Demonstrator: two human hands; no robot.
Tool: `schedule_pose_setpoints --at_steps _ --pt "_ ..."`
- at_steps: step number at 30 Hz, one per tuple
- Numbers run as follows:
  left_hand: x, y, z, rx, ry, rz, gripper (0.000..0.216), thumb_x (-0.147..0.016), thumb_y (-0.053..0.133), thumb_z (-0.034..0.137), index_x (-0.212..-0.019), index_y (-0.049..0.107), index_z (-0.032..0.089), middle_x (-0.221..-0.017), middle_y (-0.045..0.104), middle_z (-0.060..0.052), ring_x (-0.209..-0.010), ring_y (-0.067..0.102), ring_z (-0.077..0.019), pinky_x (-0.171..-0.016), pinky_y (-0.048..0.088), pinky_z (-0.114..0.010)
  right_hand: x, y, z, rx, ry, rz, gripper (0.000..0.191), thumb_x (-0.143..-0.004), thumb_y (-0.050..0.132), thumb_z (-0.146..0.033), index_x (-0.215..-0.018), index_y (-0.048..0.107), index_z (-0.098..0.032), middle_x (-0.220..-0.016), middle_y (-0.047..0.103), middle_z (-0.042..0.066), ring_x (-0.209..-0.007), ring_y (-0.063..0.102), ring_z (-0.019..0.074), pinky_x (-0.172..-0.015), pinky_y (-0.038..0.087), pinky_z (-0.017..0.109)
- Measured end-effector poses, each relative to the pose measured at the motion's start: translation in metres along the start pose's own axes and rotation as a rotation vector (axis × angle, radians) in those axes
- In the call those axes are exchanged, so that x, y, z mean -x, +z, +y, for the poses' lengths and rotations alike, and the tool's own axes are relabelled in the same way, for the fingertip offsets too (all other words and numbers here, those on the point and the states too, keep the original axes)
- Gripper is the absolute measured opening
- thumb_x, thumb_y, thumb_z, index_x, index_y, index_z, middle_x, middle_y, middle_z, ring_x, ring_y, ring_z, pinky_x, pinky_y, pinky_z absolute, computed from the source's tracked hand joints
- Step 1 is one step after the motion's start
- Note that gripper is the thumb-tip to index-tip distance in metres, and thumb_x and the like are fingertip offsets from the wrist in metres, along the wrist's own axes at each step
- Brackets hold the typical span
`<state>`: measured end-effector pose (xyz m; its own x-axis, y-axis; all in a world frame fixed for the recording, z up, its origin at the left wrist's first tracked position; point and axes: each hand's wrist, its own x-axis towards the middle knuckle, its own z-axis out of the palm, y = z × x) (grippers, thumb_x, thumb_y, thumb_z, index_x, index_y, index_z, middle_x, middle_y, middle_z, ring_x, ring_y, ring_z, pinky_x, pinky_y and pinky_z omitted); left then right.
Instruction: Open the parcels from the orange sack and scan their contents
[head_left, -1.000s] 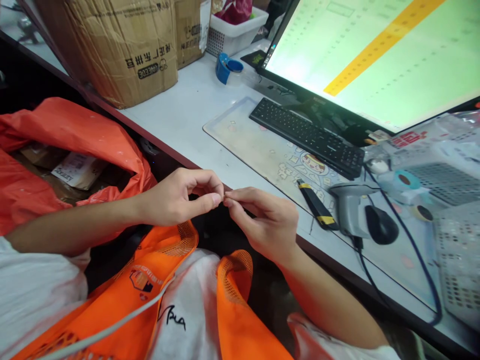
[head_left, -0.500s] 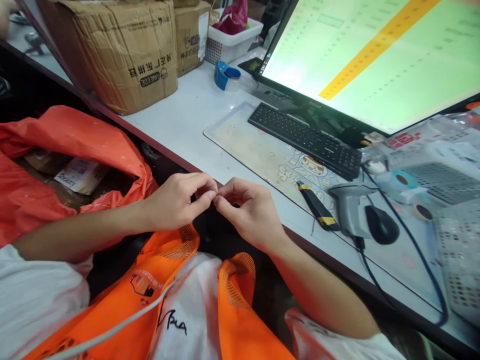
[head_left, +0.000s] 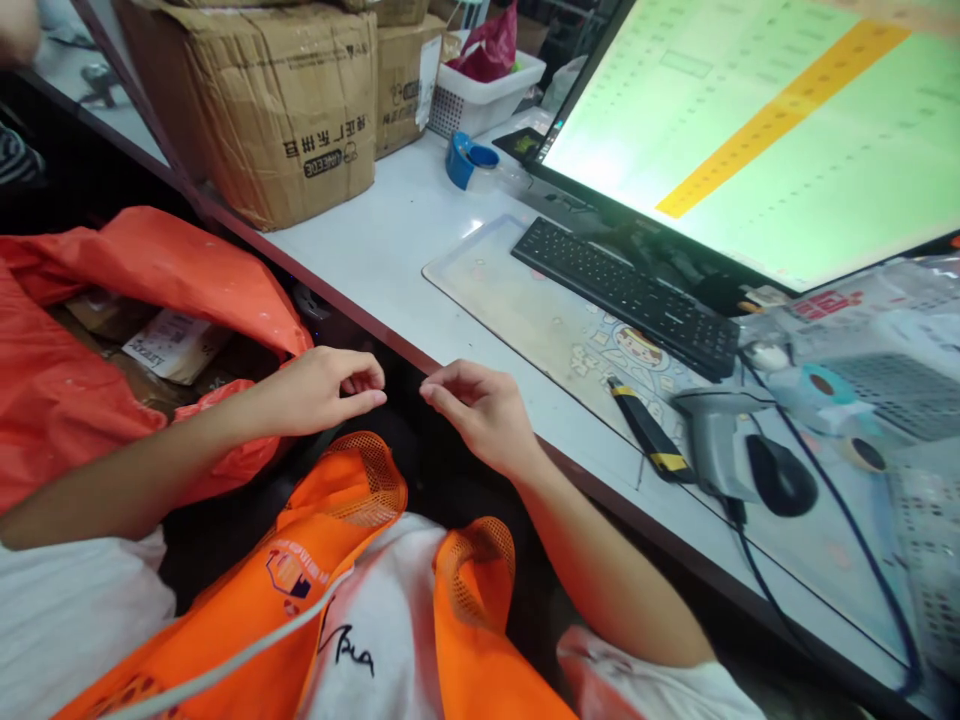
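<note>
My left hand (head_left: pixel 322 392) hangs in front of the desk edge (head_left: pixel 390 345) with its fingers curled in against the thumb; nothing shows in them. A short gap to the right, my right hand (head_left: pixel 481 410) is loosely curled too, fingertips pointing left, and I see nothing held in it. Both hands hover over my lap, above the orange mesh vest (head_left: pixel 322 560) I wear. The left forearm crosses an open orange bag (head_left: pixel 150 270).
On the desk lie a black keyboard (head_left: pixel 630 290) on a printed mat, a black and yellow box cutter (head_left: pixel 649 435), a grey barcode scanner (head_left: pixel 712 430), a mouse (head_left: pixel 780 475) and a blue tape dispenser (head_left: pixel 469 160). A monitor (head_left: pixel 750 130) and cardboard boxes (head_left: pixel 262 100) stand behind.
My fingertips were pinched together in front of me; the hands have since drawn apart and sunk a little lower, left hand going left.
</note>
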<state>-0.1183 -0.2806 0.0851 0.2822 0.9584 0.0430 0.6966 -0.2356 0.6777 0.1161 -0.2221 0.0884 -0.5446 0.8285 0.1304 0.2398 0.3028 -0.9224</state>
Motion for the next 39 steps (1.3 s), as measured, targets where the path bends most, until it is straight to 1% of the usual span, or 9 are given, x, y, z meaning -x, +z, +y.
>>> schedule_pose_setpoints --at_steps 6,11,16,18,22,26,31,34,39 --pt "0.022 0.017 -0.004 0.291 0.018 0.161 0.020 -0.092 0.070 0.036 -0.101 0.072 0.018 -0.094 0.076 -0.002 -0.077 0.069 -0.0132 -0.074 0.054 -0.024 -0.006 0.045 0.018 0.096 -0.070 -0.074 0.020 -0.088 0.069 -0.034 -0.075 0.068 -0.019 -0.067 0.067 0.000 -0.059 0.056 0.0120 -0.056 0.043 0.025" --pt "0.027 0.024 -0.027 0.405 -0.146 0.102 0.021 -0.094 0.063 0.036 -0.093 0.071 0.017 -0.082 0.073 -0.003 -0.073 0.068 -0.0155 -0.066 0.052 -0.024 -0.008 0.063 0.022 0.160 -0.112 -0.119 0.019 -0.088 0.068 -0.030 -0.073 0.064 -0.019 -0.066 0.064 -0.001 -0.059 0.053 0.0112 -0.057 0.041 0.024" --pt "0.029 0.031 -0.053 -0.054 -0.302 0.064 0.043 -0.103 0.041 0.037 -0.075 0.066 0.015 -0.075 0.070 -0.010 -0.075 0.068 -0.0234 -0.075 0.051 -0.035 -0.014 0.072 0.035 0.001 0.049 -0.121 0.027 -0.087 0.071 -0.042 -0.075 0.064 -0.019 -0.067 0.063 0.000 -0.060 0.053 0.0123 -0.057 0.042 0.025" --pt "0.031 0.034 -0.057 -0.161 -0.279 0.102 0.041 -0.103 0.040 0.035 -0.081 0.067 0.015 -0.084 0.072 -0.013 -0.086 0.070 -0.0257 -0.083 0.051 -0.038 -0.017 0.075 0.040 -0.099 0.124 -0.140 0.032 -0.085 0.073 -0.048 -0.076 0.064 -0.019 -0.068 0.064 0.000 -0.062 0.055 0.0132 -0.059 0.044 0.026" --pt "0.037 0.036 -0.048 0.170 -0.125 0.163 0.023 -0.098 0.052 0.029 -0.112 0.067 0.019 -0.108 0.074 -0.007 -0.092 0.070 -0.0182 -0.084 0.053 -0.030 -0.020 0.080 0.043 -0.182 0.184 -0.169 0.039 -0.081 0.076 -0.056 -0.076 0.064 -0.019 -0.068 0.063 0.000 -0.061 0.055 0.0127 -0.058 0.044 0.026" --pt "0.036 0.032 -0.042 0.408 -0.189 0.169 0.026 -0.091 0.068 0.044 -0.095 0.071 0.018 -0.089 0.075 -0.003 -0.075 0.069 -0.0159 -0.070 0.053 -0.026 -0.019 0.084 0.042 -0.172 0.157 -0.181 0.039 -0.083 0.074 -0.056 -0.075 0.063 -0.019 -0.068 0.063 0.000 -0.062 0.055 0.0124 -0.061 0.046 0.026" --pt "0.032 0.033 -0.051 0.581 -0.222 0.113 0.030 -0.096 0.059 0.042 -0.086 0.067 0.015 -0.076 0.071 -0.003 -0.067 0.065 -0.0141 -0.066 0.052 -0.025 -0.016 0.085 0.045 -0.163 0.157 -0.192 0.039 -0.083 0.075 -0.056 -0.076 0.064 -0.019 -0.070 0.065 0.001 -0.064 0.057 0.0132 -0.060 0.046 0.026" --pt "0.032 0.037 -0.059 0.466 -0.257 0.146 0.033 -0.101 0.048 0.040 -0.081 0.061 0.017 -0.072 0.067 -0.001 -0.063 0.062 -0.0132 -0.063 0.048 -0.025 -0.016 0.083 0.047 -0.162 0.171 -0.181 0.039 -0.083 0.075 -0.055 -0.076 0.063 -0.019 -0.069 0.064 0.001 -0.063 0.056 0.0128 -0.058 0.045 0.025" --pt "0.033 0.052 -0.072 -0.117 -0.315 0.108 0.040 -0.103 0.046 0.039 -0.076 0.066 0.017 -0.072 0.068 -0.005 -0.070 0.064 -0.0180 -0.065 0.043 -0.029 -0.015 0.078 0.052 -0.152 0.176 -0.161 0.041 -0.082 0.075 -0.058 -0.076 0.063 -0.019 -0.068 0.064 0.001 -0.063 0.057 0.0136 -0.058 0.048 0.026"
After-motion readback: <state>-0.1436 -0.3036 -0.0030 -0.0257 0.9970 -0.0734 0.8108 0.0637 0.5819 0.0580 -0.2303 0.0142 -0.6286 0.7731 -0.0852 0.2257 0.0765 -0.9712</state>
